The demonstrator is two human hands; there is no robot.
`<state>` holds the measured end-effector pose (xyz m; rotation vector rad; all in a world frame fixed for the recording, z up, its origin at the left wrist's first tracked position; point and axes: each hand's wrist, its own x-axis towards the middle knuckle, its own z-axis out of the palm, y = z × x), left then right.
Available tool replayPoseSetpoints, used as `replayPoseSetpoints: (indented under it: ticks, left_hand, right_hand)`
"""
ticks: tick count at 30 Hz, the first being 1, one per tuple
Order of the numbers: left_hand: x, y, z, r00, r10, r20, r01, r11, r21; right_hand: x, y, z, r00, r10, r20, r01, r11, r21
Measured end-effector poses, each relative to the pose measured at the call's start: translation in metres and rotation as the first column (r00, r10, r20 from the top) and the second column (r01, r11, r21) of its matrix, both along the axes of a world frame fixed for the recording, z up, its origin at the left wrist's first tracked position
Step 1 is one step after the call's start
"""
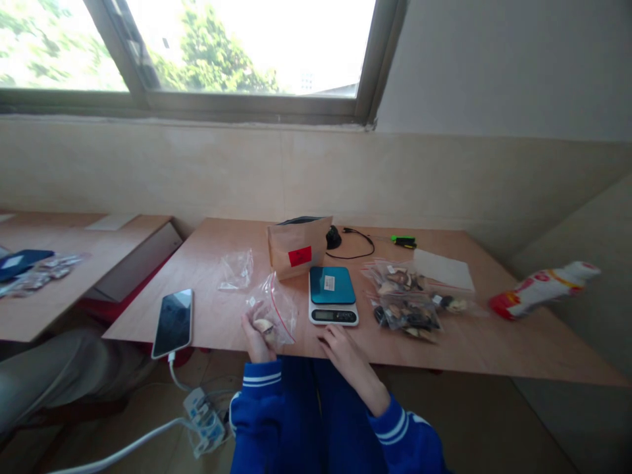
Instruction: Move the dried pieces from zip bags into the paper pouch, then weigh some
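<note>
My left hand [257,341] is closed on a clear zip bag [280,316] with a red seal line, near the table's front edge. A pale, shell-like piece [264,325] shows at the bag's lower end. My right hand [342,349] rests at the table edge just below the digital kitchen scale [334,316], its fingers bent together; whatever they may hold is too small to make out. Nothing lies on the scale's blue platform [332,285] except a white label. Behind my left hand stands an open brown paper pouch [299,247] with a red label.
Several filled zip bags [407,309] lie right of the scale, beside white paper [444,268]. A red-and-white bottle [540,288] is at the right. Another clear bag [236,270], a charging phone [172,322], a black cable [368,247] and green-handled tools [403,241] lie around.
</note>
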<state>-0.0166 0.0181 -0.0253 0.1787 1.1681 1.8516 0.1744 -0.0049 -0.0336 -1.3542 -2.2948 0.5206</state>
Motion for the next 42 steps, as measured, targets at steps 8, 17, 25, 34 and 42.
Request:
replayPoseSetpoints:
  ticks: [8,17,25,34,42]
  left_hand:
    - [-0.005,-0.002,0.004,0.999,0.011,0.039,-0.01,1.0,-0.023]
    - [-0.008,-0.002,0.002,0.996,0.0,0.091,0.005,0.999,-0.049]
    - [-0.006,-0.001,-0.001,0.991,-0.025,0.129,0.031,0.998,-0.046]
    - [0.03,0.002,0.022,0.977,-0.143,-0.16,0.144,0.99,-0.005]
    - [0.032,-0.011,0.019,0.741,-0.215,-0.636,0.173,0.976,-0.129]
  right_hand:
    - [-0.001,0.04,0.051,0.956,0.038,-0.29,-0.036,0.999,0.013]
    - [-0.033,0.181,0.201,0.914,0.167,-0.371,0.013,0.898,0.439]
    - [-0.023,0.167,0.171,0.892,0.143,-0.43,0.066,0.898,0.435]
    - [-0.033,0.028,0.076,0.72,-0.082,-0.69,-0.101,0.97,-0.22]
    - [-0.041,0.009,0.047,0.674,-0.105,-0.731,-0.251,0.898,-0.36]
